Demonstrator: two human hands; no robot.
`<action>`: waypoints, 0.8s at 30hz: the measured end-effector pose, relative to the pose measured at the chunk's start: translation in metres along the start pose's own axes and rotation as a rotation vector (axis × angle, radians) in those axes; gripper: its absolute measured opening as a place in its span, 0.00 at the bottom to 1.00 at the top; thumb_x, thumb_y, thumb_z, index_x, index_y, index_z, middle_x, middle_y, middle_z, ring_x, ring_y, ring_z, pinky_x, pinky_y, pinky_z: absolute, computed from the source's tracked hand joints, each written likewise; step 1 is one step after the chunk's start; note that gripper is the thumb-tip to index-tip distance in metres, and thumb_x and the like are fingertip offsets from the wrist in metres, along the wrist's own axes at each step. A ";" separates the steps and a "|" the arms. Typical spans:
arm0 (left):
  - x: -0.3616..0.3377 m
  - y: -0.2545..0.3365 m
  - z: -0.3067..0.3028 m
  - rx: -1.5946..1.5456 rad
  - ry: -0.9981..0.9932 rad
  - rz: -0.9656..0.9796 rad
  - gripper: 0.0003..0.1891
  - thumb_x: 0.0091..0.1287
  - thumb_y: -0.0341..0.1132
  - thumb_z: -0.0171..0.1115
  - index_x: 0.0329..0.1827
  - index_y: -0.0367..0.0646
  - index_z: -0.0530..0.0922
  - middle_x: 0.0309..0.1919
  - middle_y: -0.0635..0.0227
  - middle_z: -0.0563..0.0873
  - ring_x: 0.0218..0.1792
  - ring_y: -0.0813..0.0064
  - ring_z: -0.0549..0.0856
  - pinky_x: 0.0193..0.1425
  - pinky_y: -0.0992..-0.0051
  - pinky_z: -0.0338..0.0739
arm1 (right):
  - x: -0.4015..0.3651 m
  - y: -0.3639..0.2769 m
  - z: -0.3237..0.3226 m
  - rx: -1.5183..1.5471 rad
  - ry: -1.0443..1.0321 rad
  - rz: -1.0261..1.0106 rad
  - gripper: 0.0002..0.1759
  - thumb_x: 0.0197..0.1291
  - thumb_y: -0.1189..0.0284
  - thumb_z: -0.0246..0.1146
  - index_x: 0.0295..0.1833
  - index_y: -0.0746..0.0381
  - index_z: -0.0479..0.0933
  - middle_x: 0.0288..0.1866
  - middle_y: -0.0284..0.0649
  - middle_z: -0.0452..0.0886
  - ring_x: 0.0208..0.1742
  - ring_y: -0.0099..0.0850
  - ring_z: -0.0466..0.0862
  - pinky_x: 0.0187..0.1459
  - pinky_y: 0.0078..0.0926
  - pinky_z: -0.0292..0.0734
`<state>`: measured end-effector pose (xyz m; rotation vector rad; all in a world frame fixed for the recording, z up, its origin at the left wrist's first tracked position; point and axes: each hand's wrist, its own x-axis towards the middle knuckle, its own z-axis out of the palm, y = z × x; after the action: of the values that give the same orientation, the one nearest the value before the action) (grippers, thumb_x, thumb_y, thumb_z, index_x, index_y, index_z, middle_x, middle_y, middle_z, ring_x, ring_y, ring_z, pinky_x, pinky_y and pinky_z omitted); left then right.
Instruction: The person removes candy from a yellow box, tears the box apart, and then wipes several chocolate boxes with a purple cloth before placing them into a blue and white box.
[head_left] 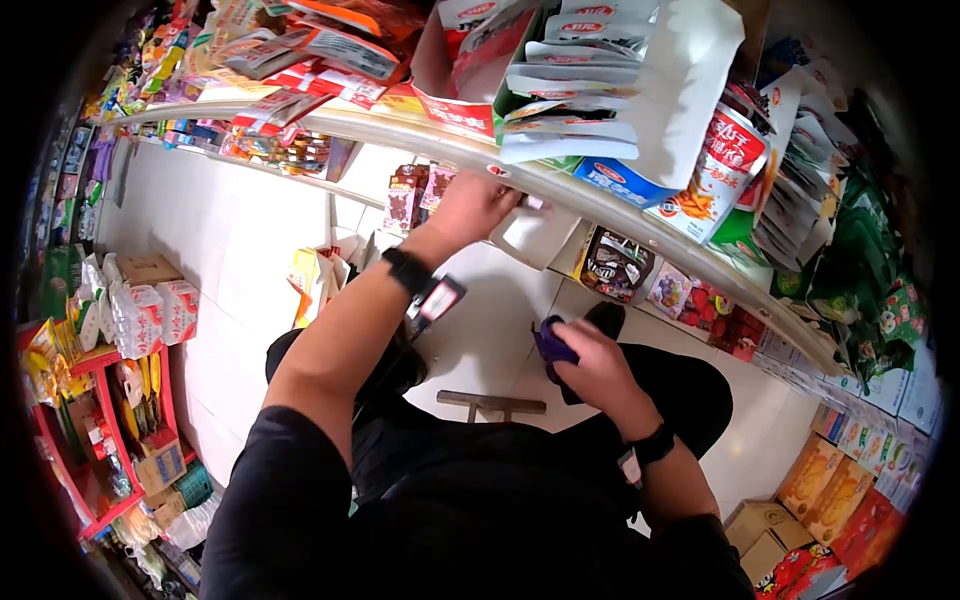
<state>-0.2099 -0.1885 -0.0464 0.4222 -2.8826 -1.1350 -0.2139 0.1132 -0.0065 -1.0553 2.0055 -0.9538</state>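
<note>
My left hand (470,205) reaches up to the edge of the curved shelf (420,135). Its fingers curl onto the top of a white box (535,235) that hangs just under the shelf rail. A black watch and a dangling tag (437,298) sit at that wrist. Lower and closer to my body, my right hand (595,365) is closed around a small purple object (550,342); this wrist also wears a black band. White packets with red labels (570,90) stand in a row on the shelf above the left hand.
Snack packets fill the shelves along the top and right. A red rack (100,420) with goods stands at the left, with white packs stacked beside it. Cardboard boxes (765,530) lie at the lower right. A wooden stool (490,403) stands on the white tiled floor under me.
</note>
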 end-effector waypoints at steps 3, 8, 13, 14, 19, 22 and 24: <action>-0.053 0.005 -0.015 -0.542 0.015 0.028 0.07 0.73 0.34 0.61 0.38 0.39 0.81 0.33 0.71 0.81 0.37 0.76 0.82 0.45 0.75 0.76 | 0.008 0.001 0.008 0.174 0.209 0.038 0.26 0.55 0.75 0.67 0.61 0.68 0.76 0.51 0.49 0.82 0.53 0.42 0.85 0.54 0.33 0.79; -0.146 0.052 -0.032 -1.007 -0.085 -0.278 0.07 0.77 0.35 0.59 0.48 0.43 0.80 0.38 0.76 0.86 0.37 0.88 0.82 0.44 0.82 0.77 | 0.011 -0.021 0.022 0.442 -0.023 -0.005 0.30 0.55 0.72 0.71 0.63 0.69 0.74 0.51 0.43 0.82 0.52 0.32 0.83 0.56 0.29 0.77; -0.213 0.078 -0.035 -1.292 -0.039 -0.151 0.15 0.76 0.41 0.61 0.57 0.40 0.77 0.51 0.65 0.86 0.50 0.78 0.85 0.57 0.73 0.79 | -0.012 -0.067 0.048 0.552 -0.189 -0.046 0.27 0.55 0.75 0.69 0.62 0.67 0.76 0.49 0.38 0.83 0.48 0.26 0.82 0.55 0.27 0.77; -0.225 0.089 -0.036 -1.491 -0.043 -0.070 0.20 0.75 0.44 0.62 0.61 0.39 0.75 0.55 0.63 0.85 0.55 0.75 0.84 0.62 0.70 0.78 | -0.016 -0.076 0.051 0.684 -0.196 0.006 0.27 0.55 0.75 0.69 0.62 0.67 0.76 0.49 0.36 0.83 0.48 0.25 0.82 0.56 0.27 0.77; -0.284 0.101 -0.043 -1.217 -0.078 -0.017 0.27 0.73 0.35 0.66 0.72 0.40 0.69 0.59 0.69 0.83 0.58 0.80 0.81 0.64 0.74 0.76 | -0.038 -0.111 0.070 0.731 -0.144 -0.133 0.25 0.56 0.77 0.67 0.61 0.67 0.76 0.51 0.35 0.81 0.51 0.23 0.80 0.56 0.25 0.76; -0.306 0.102 -0.051 -1.033 0.073 0.050 0.24 0.74 0.35 0.64 0.71 0.39 0.71 0.58 0.70 0.84 0.56 0.82 0.81 0.61 0.75 0.76 | -0.054 -0.121 0.071 0.495 0.045 -0.228 0.25 0.55 0.77 0.67 0.60 0.68 0.76 0.49 0.36 0.79 0.51 0.25 0.79 0.56 0.25 0.75; -0.320 0.110 -0.063 -0.982 0.094 0.045 0.23 0.74 0.34 0.65 0.69 0.39 0.72 0.56 0.71 0.84 0.53 0.83 0.81 0.59 0.77 0.77 | -0.071 -0.146 0.063 0.463 0.213 -0.294 0.25 0.54 0.78 0.66 0.59 0.70 0.75 0.46 0.40 0.77 0.49 0.30 0.80 0.54 0.26 0.75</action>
<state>0.0783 -0.0726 0.1005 0.3266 -1.8802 -2.1857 -0.0765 0.0971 0.0985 -1.0288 1.6864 -1.6524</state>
